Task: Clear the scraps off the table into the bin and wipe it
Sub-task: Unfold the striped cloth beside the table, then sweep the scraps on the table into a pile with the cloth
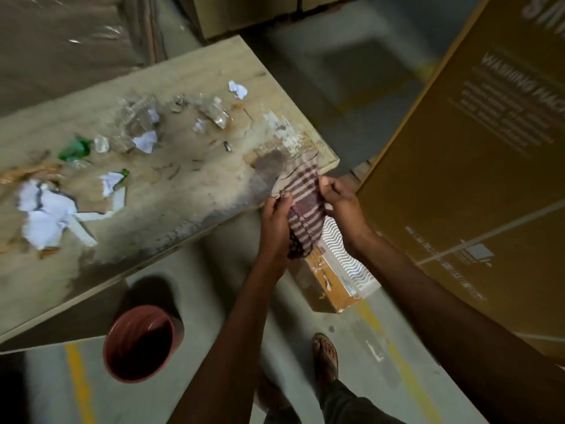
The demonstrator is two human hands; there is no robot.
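Observation:
A striped maroon and cream cloth (302, 206) hangs just off the near right corner of the wooden table (195, 191). My left hand (276, 221) grips its left side and my right hand (339, 200) pinches its right edge. Torn white paper (46, 215), crumpled paper balls (238, 88), clear plastic wrap (137, 117), green scraps (75, 149) and brown bits lie scattered over the table's left and middle. A round red bin (139, 342) stands on the floor below the table's near edge, left of my arms.
A tall brown washing-machine carton (477, 154) stands close on the right. A small cardboard box with wavy white packing (333, 270) lies on the floor under my hands. My sandalled foot (325, 353) is on the grey floor. More cartons stand behind the table.

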